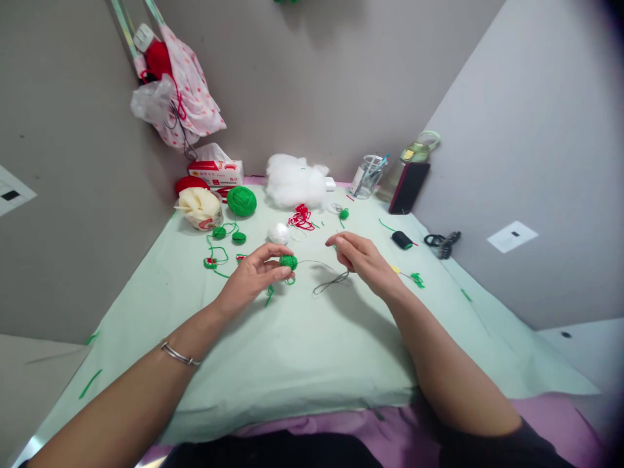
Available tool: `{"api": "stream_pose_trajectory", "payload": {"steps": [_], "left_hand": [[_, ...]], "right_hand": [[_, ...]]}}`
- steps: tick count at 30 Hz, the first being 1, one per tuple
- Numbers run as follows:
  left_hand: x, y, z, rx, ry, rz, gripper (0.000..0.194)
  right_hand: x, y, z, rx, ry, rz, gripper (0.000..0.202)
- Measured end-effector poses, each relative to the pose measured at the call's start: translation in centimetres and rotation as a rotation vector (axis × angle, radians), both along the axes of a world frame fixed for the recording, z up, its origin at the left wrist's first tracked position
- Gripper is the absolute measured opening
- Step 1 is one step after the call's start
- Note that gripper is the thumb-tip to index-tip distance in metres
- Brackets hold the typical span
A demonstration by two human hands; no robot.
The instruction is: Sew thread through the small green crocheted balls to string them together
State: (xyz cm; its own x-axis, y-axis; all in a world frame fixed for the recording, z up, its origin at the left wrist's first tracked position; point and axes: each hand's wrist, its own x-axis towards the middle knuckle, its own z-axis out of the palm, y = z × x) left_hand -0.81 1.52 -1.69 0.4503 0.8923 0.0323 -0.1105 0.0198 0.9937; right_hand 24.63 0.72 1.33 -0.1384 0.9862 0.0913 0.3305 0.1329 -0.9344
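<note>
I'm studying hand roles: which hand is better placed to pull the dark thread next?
Probably the right hand: the dark thread lies looped just beside it, while the left hand is occupied holding the green crocheted ball.

A grey back wall (316, 84) rises behind the pale green tabletop (341, 357); left of it stands a grey side wall (58, 130), right of it a paler wall (526, 130) with a white plate (500, 239). Purple cloth (397, 422) shows below its near edge.
</note>
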Motion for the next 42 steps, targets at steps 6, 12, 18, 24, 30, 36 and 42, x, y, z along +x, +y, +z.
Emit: {"api": "stream_pose_trajectory", "payload": {"steps": [6,12,18,24,30,36,42], "left_hand": [[0.0,0.0,0.0,-0.052,-0.115,0.006,0.029],[0.1,0.0,0.0,-0.070,-0.117,0.002,0.031],[-0.1,0.1,-0.2,-0.039,-0.092,0.009,0.029],[0.0,0.1,-0.2,-0.040,-0.087,0.018,0.029],[0.0,0.1,-0.3,-0.029,-0.062,0.010,0.030],[0.1,0.1,-0.2,-0.017,-0.058,0.025,0.032],[0.3,0.0,-0.1,-0.040,-0.131,0.008,0.030]], "right_hand": [[-2.0,-1.4,0.3,-0.048,0.064,0.192,0.029],[-3.3,-2.4,0.3,0.110,-0.012,0.113,0.013],[-3.3,-2.4,0.4,0.301,-0.176,0.044,0.012],[-3.4,-2.5,0.3,0.270,-0.211,0.100,0.012],[-3.6,-2.6,0.4,0.220,-0.221,0.104,0.012],[-4.3,-2.8,0.3,0.054,-0.058,0.092,0.011],[-4.8,-2.6,-0.5,-0.072,0.149,0.148,0.021]]}}
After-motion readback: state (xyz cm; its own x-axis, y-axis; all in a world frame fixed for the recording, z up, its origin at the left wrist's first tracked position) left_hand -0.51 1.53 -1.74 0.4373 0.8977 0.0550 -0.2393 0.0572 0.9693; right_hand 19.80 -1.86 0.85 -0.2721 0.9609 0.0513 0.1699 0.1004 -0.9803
